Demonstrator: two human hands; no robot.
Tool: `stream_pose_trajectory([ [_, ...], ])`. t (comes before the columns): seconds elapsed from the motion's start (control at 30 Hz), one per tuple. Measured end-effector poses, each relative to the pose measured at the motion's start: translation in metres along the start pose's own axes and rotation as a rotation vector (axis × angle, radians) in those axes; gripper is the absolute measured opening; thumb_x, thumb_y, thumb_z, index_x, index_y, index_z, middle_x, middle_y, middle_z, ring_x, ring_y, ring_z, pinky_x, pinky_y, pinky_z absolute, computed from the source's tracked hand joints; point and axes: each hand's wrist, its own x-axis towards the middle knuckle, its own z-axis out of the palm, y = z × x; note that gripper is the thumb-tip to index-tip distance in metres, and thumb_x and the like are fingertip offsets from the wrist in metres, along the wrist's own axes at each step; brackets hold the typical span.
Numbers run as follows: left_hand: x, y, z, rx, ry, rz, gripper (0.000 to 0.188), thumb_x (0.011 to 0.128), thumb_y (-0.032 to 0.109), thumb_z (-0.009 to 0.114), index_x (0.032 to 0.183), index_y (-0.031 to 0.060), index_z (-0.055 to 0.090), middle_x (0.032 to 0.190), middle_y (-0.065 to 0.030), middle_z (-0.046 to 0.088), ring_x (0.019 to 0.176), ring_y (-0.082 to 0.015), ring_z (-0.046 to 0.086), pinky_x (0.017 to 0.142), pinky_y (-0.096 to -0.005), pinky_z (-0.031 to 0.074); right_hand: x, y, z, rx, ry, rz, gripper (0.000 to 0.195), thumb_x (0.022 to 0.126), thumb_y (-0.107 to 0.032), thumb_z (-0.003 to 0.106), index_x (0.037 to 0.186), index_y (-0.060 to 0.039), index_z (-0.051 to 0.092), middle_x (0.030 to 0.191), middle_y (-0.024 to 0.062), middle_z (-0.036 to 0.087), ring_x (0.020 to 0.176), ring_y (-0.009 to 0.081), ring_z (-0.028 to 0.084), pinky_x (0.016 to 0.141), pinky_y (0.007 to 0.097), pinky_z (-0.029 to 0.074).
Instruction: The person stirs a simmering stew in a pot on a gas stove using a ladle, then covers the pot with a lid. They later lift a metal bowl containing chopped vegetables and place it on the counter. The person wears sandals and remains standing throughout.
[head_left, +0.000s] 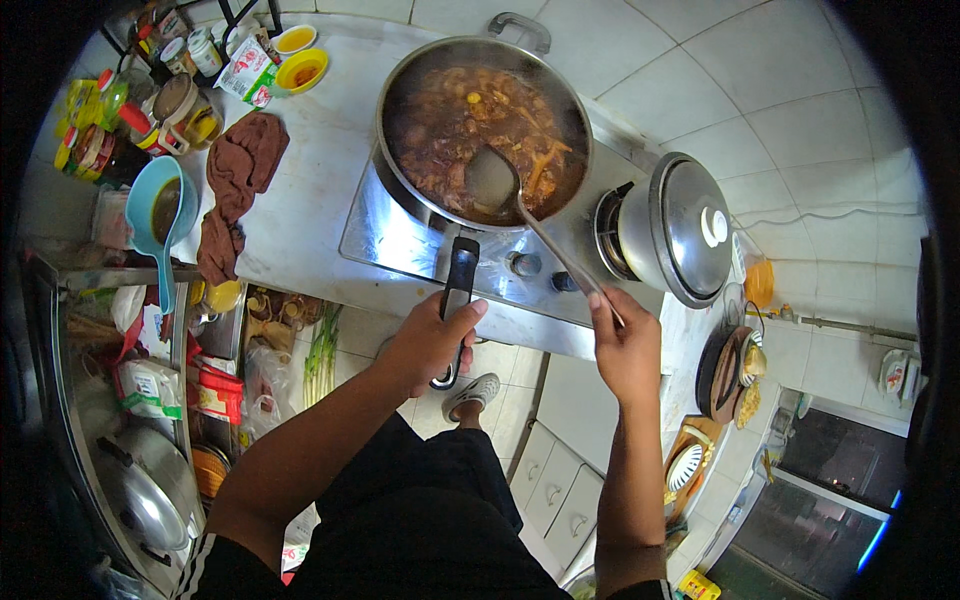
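Observation:
A large metal wok (384, 150) stands on the gas stove (390, 232), with chunks of food in brown sauce (450, 120) inside. My left hand (435, 337) is closed around the wok's long black-and-metal handle (459, 274). In my right hand (628, 341) is the shaft of a metal ladle (555, 244), tilted down into the wok. The ladle's bowl rests in the sauce near the front of the wok. Its underside and what lies beneath it are hidden.
A lidded metal pot (649, 225) sits on the right burner. Left on the counter are a brown cloth (244, 161), a light-blue scoop (135, 206) with dark liquid, a yellow bowl (321, 64), and several bottles and jars. Below left stands a metal shelf (97, 279); a cutting board (694, 431) lies at right.

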Motion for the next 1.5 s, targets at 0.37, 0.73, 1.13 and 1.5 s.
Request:
stream_pose_trajectory([
  [0.37,-0.002,0.001,0.0,0.002,0.018,0.015,0.029,0.093,0.034,0.063,0.095,0.0077,0.05,0.072,-0.002,0.054,0.056,-0.0134,0.054,0.051,-0.0291,0.046,0.095,-0.089,-0.078,-0.613,0.087,-0.277,0.024,0.091,-0.021,0.058,0.091,-0.0001,0.069,0.084,0.0243,0.067,0.078,0.0436,0.065,0.071,0.0457,0.051],
  [0.73,0.005,-0.009,0.001,-0.081,0.012,0.051,0.028,0.093,0.031,0.064,0.091,0.0069,0.05,0.069,-0.0016,0.053,0.052,-0.0126,0.053,0.049,-0.0296,0.047,0.201,-0.024,-0.061,0.132,-0.4,0.189,0.022,0.094,-0.023,0.059,0.095,-0.0036,0.07,0.061,-0.0006,0.046,0.049,0.0086,0.039,0.046,0.0263,0.033],
  [1.13,0.003,-0.007,0.001,-0.055,0.012,0.058,0.03,0.093,0.032,0.064,0.098,0.005,0.052,0.073,-0.003,0.054,0.049,-0.0143,0.052,0.047,-0.0311,0.045,0.089,-0.121,-0.113,-0.528,-0.054,-0.503,0.02,0.092,-0.015,0.061,0.103,0.0003,0.067,0.079,0.0241,0.063,0.069,0.0408,0.06,0.066,0.0381,0.05],
  [1.5,0.002,-0.008,-0.002,-0.038,0.02,0.07,0.032,0.093,0.035,0.065,0.096,0.0062,0.05,0.073,-0.0023,0.054,0.051,-0.0135,0.053,0.048,-0.0306,0.046,0.2,-0.077,-0.096,-0.632,-0.516,0.027,0.019,0.088,-0.016,0.057,0.087,-0.0007,0.068,0.064,0.0161,0.058,0.053,0.0311,0.057,0.049,0.0403,0.045],
])
